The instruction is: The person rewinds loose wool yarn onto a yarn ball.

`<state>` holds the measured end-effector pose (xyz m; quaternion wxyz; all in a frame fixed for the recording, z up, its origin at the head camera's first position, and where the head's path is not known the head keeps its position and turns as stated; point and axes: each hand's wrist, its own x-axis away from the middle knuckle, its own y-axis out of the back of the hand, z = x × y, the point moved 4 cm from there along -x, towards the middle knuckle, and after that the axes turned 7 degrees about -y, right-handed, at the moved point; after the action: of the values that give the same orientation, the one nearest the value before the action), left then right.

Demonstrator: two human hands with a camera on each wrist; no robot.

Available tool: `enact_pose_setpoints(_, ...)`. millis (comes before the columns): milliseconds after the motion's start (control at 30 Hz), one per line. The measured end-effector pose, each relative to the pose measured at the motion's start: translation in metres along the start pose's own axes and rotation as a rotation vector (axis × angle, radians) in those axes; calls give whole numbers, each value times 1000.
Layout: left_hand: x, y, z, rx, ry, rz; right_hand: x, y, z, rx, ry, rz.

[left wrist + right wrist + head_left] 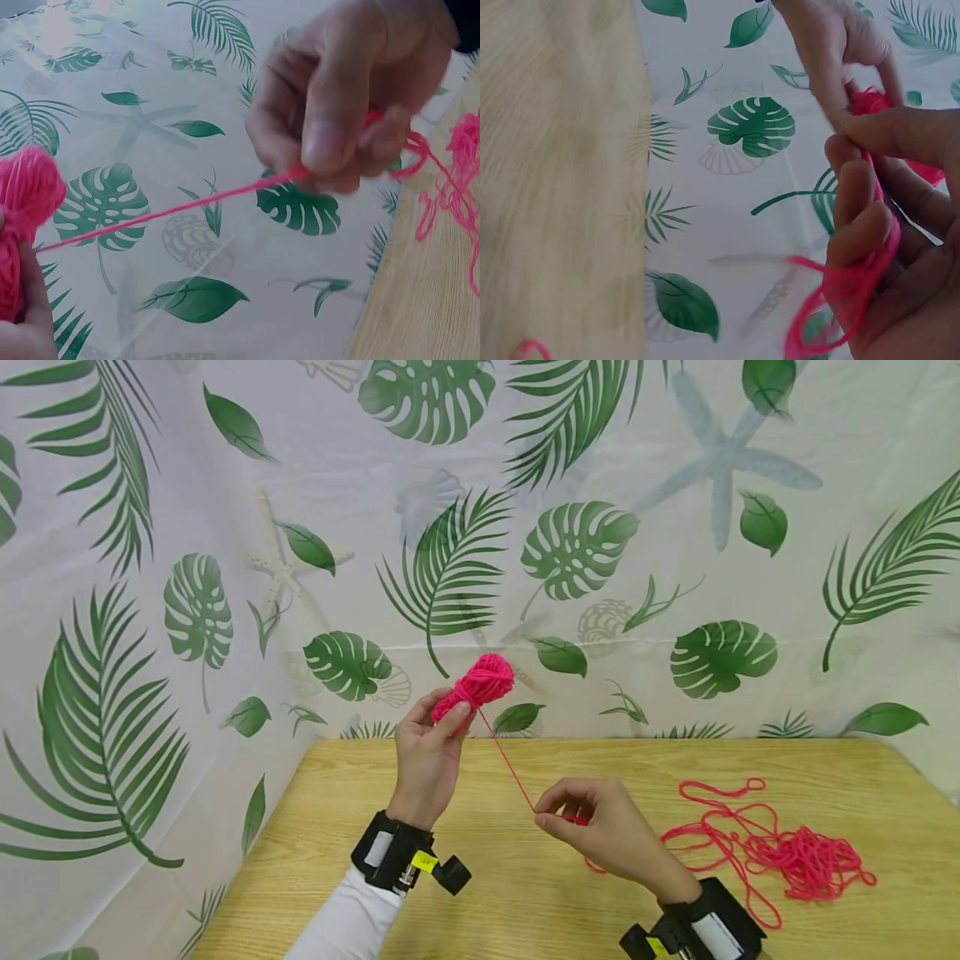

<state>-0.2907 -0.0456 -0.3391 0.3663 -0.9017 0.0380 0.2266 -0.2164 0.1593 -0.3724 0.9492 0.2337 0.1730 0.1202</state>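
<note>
My left hand (430,758) grips a small bundle of bright pink yarn (486,678) by its lower end, thumb in front, the bundle tilted up to the right above the table. From the bundle a taut strand (507,760) slants down to my right hand (600,827), which pinches it between thumb and forefinger. In the right wrist view, slack loops of yarn (840,292) pass through the curled fingers of that hand and hang below them. The left wrist view shows the bundle (30,187) at its left edge and the right hand (337,105) opposite, with the strand stretched between.
A loose, tangled heap of pink yarn (813,862) lies on the wooden table (517,902) at the right, its loops spreading left towards the right forearm. Behind the table hangs a white cloth (480,610) printed with leaves. Each wrist wears a black strap (390,852) with a small camera.
</note>
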Motion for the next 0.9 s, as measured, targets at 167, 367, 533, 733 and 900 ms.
enact_pose_setpoints(167,-2,11,2,-246,-134,-98,7,1,20,111,64,1)
enact_pose_setpoints(367,3,16,5,-651,-313,37,15,13,41,5,130,-33)
enact_pose_setpoints(533,9,15,12,-813,-239,293,15,32,47,-201,128,-103)
enact_pose_setpoints(733,18,8,18,-912,0,644,10,53,40,-513,113,-236)
enact_pose_setpoints(900,27,-4,18,-874,135,941,1,61,28,-755,119,-319)
